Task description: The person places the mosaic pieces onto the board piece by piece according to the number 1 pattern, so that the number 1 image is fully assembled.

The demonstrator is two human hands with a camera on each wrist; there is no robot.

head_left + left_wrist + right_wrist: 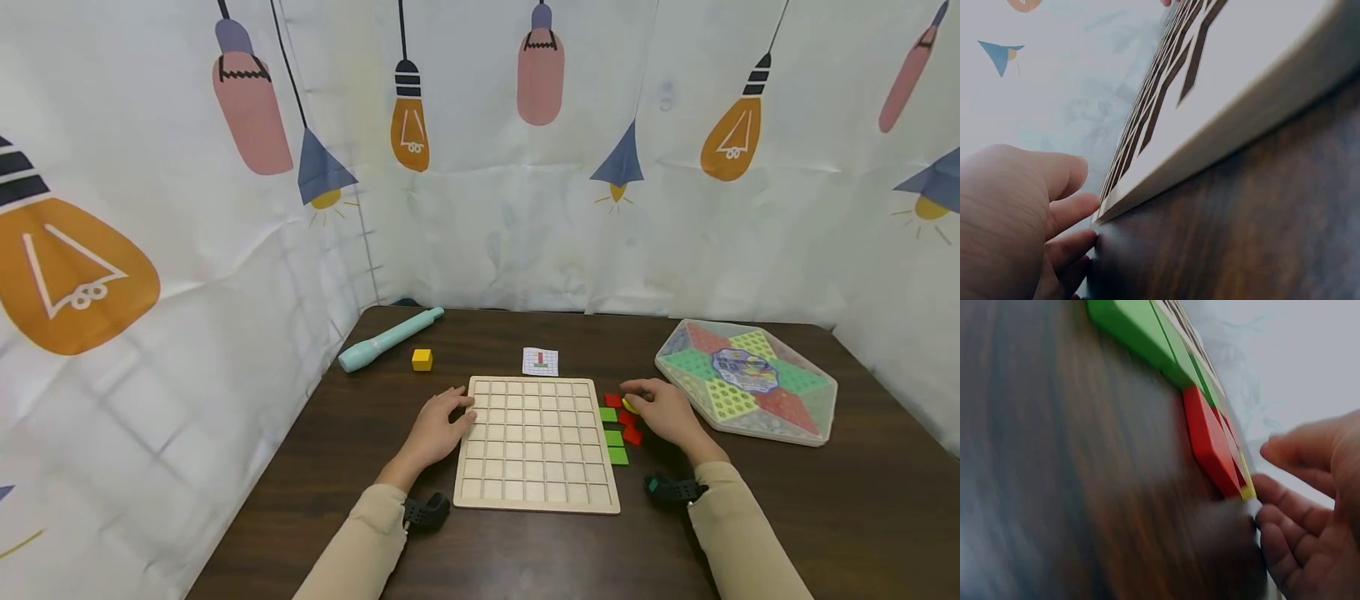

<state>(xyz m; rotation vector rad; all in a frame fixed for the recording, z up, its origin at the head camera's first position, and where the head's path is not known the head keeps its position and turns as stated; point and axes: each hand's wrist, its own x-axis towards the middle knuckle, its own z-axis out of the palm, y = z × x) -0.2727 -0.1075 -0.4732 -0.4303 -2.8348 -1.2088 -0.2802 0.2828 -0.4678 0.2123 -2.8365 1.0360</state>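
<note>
A pale wooden grid board (537, 503) lies on the dark table, its squares bare of pieces. My left hand (435, 427) rests at the board's upper left edge, fingers loosely bent; in the left wrist view the fingertips (1090, 203) are right at its corner. Beside the board's right edge lie several green tiles (614, 438) and several red tiles (632, 435). Over a yellow piece (630, 406) at the far end of these is my right hand (666, 410). The right wrist view shows its thumb and fingers apart, with fingertips (1262, 482) at the yellow piece (1248, 481).
A small printed card (540, 362) lies behind the board. Farther left are a yellow cube (422, 360) and a light-blue tube-shaped object (392, 339). At the right is a clear hexagonal box (791, 377) with coloured panels. A patterned curtain (495, 217) hangs behind the table.
</note>
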